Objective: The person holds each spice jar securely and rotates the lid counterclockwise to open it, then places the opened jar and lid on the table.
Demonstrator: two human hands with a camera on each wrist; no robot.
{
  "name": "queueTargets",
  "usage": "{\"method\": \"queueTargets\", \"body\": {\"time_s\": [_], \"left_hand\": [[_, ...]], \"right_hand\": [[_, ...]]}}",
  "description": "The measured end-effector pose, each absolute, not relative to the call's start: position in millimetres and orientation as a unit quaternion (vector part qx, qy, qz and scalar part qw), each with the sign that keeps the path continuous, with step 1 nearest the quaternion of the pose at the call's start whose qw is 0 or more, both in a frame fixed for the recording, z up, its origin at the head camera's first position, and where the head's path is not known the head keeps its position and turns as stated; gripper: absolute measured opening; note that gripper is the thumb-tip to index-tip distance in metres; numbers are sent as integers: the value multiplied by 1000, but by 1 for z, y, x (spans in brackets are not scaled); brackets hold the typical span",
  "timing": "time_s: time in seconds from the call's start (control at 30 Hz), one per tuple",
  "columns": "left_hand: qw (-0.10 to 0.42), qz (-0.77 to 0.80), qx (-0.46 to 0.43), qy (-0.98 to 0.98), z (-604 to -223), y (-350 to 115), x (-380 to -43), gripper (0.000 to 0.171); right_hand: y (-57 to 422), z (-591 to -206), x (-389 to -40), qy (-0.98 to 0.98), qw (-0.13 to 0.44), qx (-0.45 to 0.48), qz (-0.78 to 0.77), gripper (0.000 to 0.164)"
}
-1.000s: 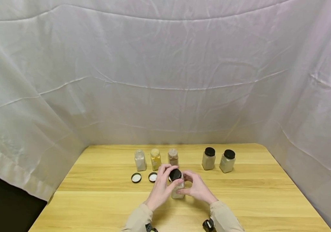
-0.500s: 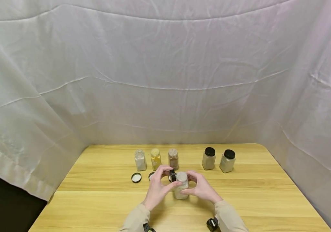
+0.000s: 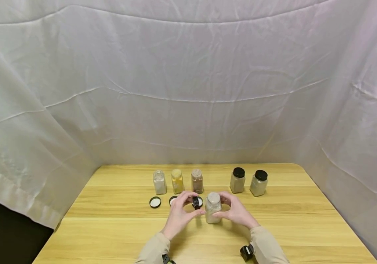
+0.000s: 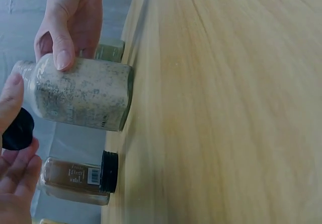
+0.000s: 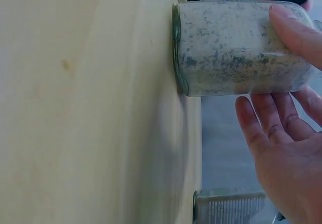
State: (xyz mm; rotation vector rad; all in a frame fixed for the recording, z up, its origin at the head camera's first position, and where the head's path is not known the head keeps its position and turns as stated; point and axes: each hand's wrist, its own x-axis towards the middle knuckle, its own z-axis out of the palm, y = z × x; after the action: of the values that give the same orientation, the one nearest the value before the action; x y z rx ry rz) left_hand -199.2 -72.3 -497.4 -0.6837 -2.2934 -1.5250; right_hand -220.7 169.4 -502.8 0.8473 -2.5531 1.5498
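Between thumb and fingers, my left hand (image 3: 177,218) pinches a black screw lid (image 3: 196,203), tilted on edge; the same lid (image 4: 19,130) appears at the left of the left wrist view. Just to its right, my right hand (image 3: 238,213) grips an uncapped, squarish clear jar (image 3: 213,212) of pale speckled seasoning. The lid and jar are apart. In the right wrist view the thumb lies along one side of the jar (image 5: 236,50), with the fingers at the opposite side. The jar is upright, close to the tabletop; whether its base touches the wood is hard to tell.
Uncapped jars of white (image 3: 160,184), yellow (image 3: 177,182) and brown (image 3: 197,182) seasoning stand at the back. Before them lie black lids (image 3: 155,202), one partly behind my left hand. Two black-capped jars (image 3: 238,181) (image 3: 259,184) stand back right. Grey cloth (image 3: 188,91) hangs behind the table.
The black lid has come off the speckled jar and moved left, turned on edge in my left hand. My right hand has shifted the jar slightly right.
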Motion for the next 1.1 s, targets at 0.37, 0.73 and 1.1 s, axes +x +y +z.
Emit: {"method": "queueTargets", "body": {"time_s": [0.37,0.73,1.1], "left_hand": [[107,-508,-227,-824,-506,-63,-202,55],[65,-481,-195,-852,-512,-50,-208,53],[70,-443,-192,-873,-519,-37,-214,52]], "right_hand": [[177,-502,-230,-828,24,245,504,61],[181,-503,-247,-839,38,189,509,63],[172,-499,-266,-838,42,134,526,68]]}}
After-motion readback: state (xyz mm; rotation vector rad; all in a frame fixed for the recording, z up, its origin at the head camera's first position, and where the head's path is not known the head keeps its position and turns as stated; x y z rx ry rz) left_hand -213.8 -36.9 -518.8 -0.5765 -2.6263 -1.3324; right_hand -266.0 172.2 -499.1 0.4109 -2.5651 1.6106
